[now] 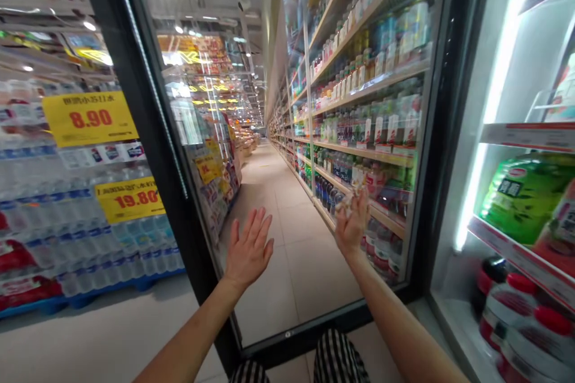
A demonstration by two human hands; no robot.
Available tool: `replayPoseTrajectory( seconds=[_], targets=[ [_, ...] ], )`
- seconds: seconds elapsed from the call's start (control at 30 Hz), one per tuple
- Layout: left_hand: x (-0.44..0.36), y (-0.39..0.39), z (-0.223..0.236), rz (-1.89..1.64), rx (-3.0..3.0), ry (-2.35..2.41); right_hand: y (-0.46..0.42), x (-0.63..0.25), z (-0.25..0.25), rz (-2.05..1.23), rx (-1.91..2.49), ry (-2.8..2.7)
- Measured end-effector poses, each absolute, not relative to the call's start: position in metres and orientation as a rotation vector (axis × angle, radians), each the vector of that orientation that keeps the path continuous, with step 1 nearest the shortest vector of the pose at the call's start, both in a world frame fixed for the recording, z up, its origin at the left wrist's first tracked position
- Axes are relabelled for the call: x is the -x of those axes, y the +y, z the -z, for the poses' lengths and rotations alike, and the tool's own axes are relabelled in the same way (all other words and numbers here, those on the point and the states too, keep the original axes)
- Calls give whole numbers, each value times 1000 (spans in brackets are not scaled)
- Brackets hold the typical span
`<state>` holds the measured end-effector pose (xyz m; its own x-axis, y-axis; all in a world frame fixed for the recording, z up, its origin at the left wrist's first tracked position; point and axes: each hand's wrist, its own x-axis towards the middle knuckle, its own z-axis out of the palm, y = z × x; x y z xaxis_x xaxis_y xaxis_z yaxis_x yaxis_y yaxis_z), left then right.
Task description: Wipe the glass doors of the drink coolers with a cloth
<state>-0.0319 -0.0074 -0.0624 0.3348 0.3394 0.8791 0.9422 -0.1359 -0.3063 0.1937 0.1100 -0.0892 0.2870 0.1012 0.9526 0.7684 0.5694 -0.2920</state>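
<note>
A glass cooler door with a black frame stands swung open before me. My left hand is held flat with its fingers stretched out, at the lower left of the glass; whether the palm touches the pane I cannot tell. Further right, my right hand is closed around a crumpled pale cloth, which is up at the glass. That cloth is blurred, and its lower part is hidden by the fingers. Through the pane show shelves with rows of bottles and a tiled aisle.
To the right is the lit cooler inside, with a green drink pack on a shelf and red-capped bottles below. At left, stacked water bottles carry yellow price signs. My checkered-clad knees are near the door's bottom edge.
</note>
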Motion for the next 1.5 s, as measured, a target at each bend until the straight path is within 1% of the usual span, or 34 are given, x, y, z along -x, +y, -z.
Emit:
replayPoseTrajectory(
  seconds=[0.13, 0.2, 0.27, 0.37, 0.47, 0.63, 0.7, 0.77, 0.9, 0.97, 1.07, 1.17, 1.27, 1.33, 1.4, 1.5],
  targets=[
    [31, -7, 62, 810, 1676, -1168, 85, -155, 100, 647, 633, -1587],
    [31, -7, 62, 806, 1679, -1167, 87, -160, 105, 670, 612, -1649],
    [31, -7, 62, 809, 1680, -1160, 101, -185, 107, 660, 702, -1556],
    [32, -8, 62, 820, 1677, -1150, 127, -229, 102, 544, 910, -1219],
    [29, -10, 61, 844, 1672, -1153, 131, -236, 93, 457, 976, -1068],
    [9, -7, 51, 837, 1714, -1066, 93, -177, 93, 629, 674, -1587],
    [1, -2, 45, 812, 1727, -1058, 89, -172, 96, 666, 598, -1691],
    [-4, 4, 41, 781, 1728, -1077, 101, -191, 97, 672, 646, -1633],
    [-4, 11, 40, 753, 1701, -1109, 143, -255, 87, 545, 946, -1170],
    [-3, 12, 42, 761, 1693, -1111, 152, -268, 79, 483, 1007, -1022],
    [-3, 12, 43, 774, 1709, -1109, 139, -243, 73, 505, 948, -1097],
    [-4, 12, 42, 782, 1715, -1105, 116, -203, 77, 625, 755, -1404],
    [-5, 12, 41, 772, 1710, -1102, 111, -201, 84, 677, 663, -1581],
    [-5, 11, 41, 758, 1710, -1101, 123, -222, 83, 620, 778, -1443],
    [-5, 11, 41, 749, 1703, -1102, 139, -244, 74, 518, 921, -1166],
    [-5, 12, 42, 757, 1689, -1106, 145, -243, 56, 446, 961, -960]
  ],
)
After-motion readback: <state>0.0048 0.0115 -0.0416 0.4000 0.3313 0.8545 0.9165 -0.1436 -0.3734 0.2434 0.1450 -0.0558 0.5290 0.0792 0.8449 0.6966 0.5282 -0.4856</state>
